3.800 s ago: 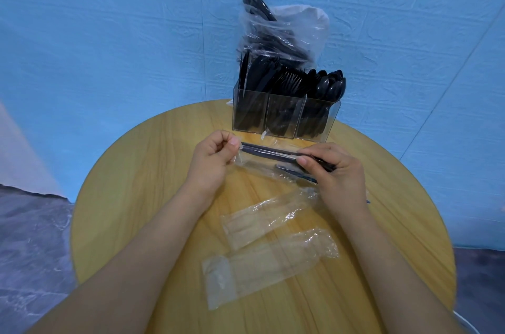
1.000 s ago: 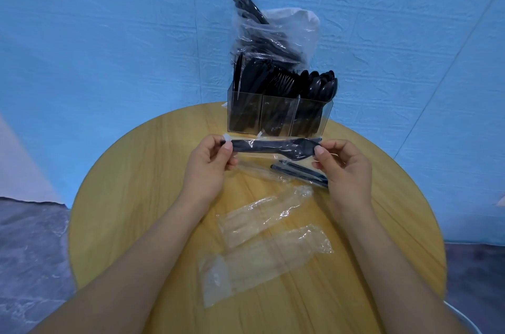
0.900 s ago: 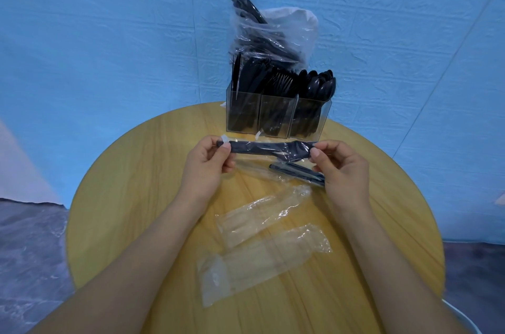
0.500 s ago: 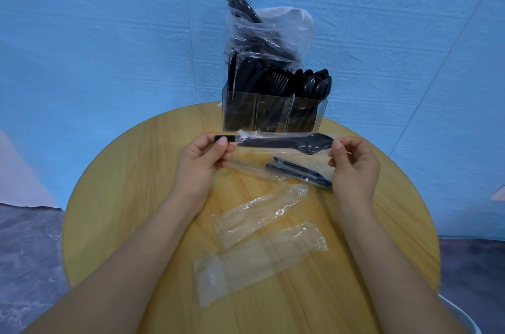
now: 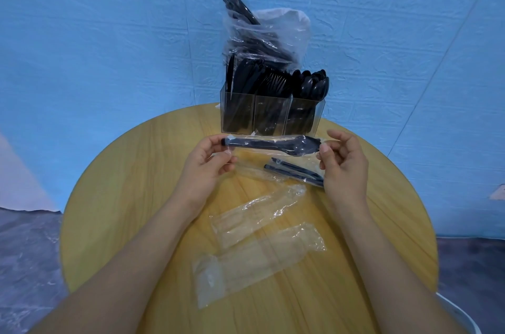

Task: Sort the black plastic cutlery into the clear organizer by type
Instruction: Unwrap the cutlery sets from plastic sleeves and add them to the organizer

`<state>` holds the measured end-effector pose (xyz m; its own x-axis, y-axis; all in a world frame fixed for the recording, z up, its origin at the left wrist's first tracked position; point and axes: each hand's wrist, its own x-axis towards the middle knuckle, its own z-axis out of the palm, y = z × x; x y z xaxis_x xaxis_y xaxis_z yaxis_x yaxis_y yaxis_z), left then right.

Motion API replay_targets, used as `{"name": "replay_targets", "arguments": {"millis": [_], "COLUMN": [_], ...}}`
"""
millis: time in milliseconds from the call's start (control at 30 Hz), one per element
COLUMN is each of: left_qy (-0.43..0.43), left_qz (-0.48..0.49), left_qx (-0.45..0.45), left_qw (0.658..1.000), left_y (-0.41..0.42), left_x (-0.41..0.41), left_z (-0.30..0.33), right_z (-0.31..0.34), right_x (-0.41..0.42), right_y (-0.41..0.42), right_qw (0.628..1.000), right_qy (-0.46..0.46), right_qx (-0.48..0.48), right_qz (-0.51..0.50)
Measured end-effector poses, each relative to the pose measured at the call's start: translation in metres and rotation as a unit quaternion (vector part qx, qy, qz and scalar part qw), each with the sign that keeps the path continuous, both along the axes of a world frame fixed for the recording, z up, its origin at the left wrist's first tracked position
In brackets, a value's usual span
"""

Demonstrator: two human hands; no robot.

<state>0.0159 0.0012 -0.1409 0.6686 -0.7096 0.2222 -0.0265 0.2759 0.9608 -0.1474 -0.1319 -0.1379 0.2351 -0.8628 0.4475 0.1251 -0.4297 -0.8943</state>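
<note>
Both forearms entered from the lower corners of the frame and converged toward its centre. Left hand sat left of centre, palm turned inward, thumb and curled fingers pinching the handle end of a wrapped spoon. Right hand sat right of centre, thumb and forefinger pinching the wrapper by the bowl end, remaining fingers loosely bent.

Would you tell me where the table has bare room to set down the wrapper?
Bare wood lies left of the left hand and along the table rim. Crowded: two empty wrappers centrally, loose cutlery by the right hand, organizer behind.
</note>
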Motion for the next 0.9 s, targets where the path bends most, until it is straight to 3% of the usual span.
{"name": "replay_targets", "arguments": {"millis": [233, 367, 667, 900], "left_qy": [-0.009, -0.023, -0.033, -0.026], "left_qz": [-0.016, -0.02, -0.037, -0.008], "left_qx": [-0.019, -0.013, -0.004, -0.002], "left_qw": [1.0, 0.999, 0.999, 1.0], "left_y": [0.0007, 0.0009, 0.0031, 0.0025], "left_x": [-0.0005, -0.0014, -0.0016, -0.0027], "left_z": [-0.0003, 0.0005, 0.0013, 0.0006], "right_z": [-0.0022, -0.0006, -0.0049, 0.0001], "right_x": [0.0008, -0.0012, -0.0017, 0.0016], "right_y": [-0.0022, -0.0005, -0.003, 0.0059], "right_qw": [0.997, 0.985, 0.966, 0.985], "right_qy": [0.066, 0.115, 0.158, 0.102], "right_qx": [-0.036, -0.109, -0.161, -0.133], "right_qz": [-0.028, -0.062, -0.124, -0.038]}}
